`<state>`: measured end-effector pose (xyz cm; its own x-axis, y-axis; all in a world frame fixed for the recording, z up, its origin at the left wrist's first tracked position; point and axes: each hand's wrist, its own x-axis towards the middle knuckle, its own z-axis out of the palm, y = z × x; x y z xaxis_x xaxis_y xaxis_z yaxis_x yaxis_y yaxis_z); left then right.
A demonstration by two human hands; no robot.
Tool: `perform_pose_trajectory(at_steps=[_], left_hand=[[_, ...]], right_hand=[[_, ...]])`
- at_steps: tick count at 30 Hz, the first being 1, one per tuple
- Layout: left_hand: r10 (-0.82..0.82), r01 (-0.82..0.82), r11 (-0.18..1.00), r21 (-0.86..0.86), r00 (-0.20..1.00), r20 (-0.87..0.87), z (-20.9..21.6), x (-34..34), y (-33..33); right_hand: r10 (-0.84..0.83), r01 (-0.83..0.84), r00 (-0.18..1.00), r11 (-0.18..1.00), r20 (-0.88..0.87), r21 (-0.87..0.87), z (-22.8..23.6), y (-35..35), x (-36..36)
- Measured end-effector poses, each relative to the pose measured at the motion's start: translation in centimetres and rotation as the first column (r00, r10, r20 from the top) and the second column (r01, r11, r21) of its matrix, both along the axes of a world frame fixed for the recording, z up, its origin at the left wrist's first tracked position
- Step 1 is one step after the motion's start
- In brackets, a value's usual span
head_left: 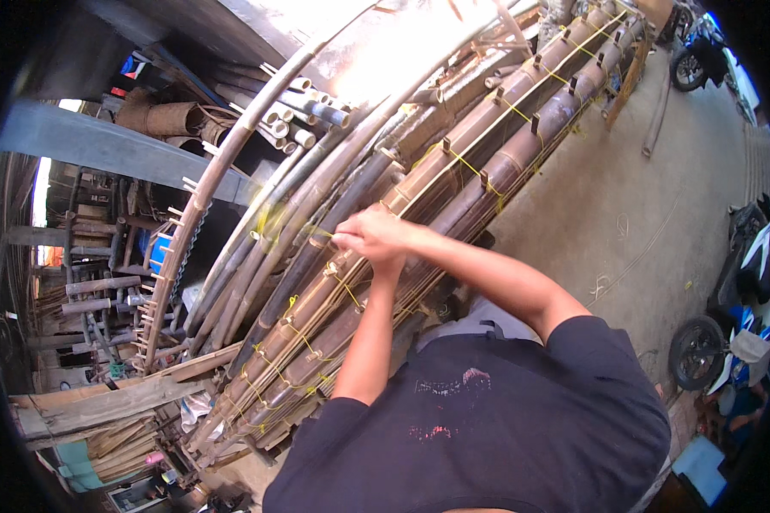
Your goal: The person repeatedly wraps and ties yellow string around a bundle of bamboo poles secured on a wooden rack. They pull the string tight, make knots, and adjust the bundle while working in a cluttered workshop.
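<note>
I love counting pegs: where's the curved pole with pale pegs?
The curved pole arcs up the head view's left half, beside stacked tubes, mostly left of the hands.

The left hand (387,257) and right hand (371,229) meet, fingers curled, over long brown poles (477,122) bound with yellow cord (515,109); what they grip is hidden. Dark pegs (535,125) line the poles' far part. Left, a curved pole (200,198) bears short pale pegs; right, a motorbike (749,347) stands near.
</note>
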<state>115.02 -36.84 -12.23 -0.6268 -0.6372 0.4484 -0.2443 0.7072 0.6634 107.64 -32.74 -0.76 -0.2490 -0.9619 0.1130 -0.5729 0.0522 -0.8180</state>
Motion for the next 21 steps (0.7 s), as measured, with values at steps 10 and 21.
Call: perform_pose_trajectory(at_steps=[10, 21], left_hand=[[0.084, -0.163, 0.973, 0.166, 0.912, 0.402, 2.3, 0.9, -0.5], [0.069, -0.088, 0.982, 0.169, 0.991, 0.116, 5.7, -7.7, -8.4]], right_hand=[[0.428, -0.423, 0.892, 0.904, 0.145, -0.065, 2.1, 9.0, -3.4], [0.156, -0.194, 0.946, 0.975, -0.285, -0.11, -10.4, 13.1, 1.9]])
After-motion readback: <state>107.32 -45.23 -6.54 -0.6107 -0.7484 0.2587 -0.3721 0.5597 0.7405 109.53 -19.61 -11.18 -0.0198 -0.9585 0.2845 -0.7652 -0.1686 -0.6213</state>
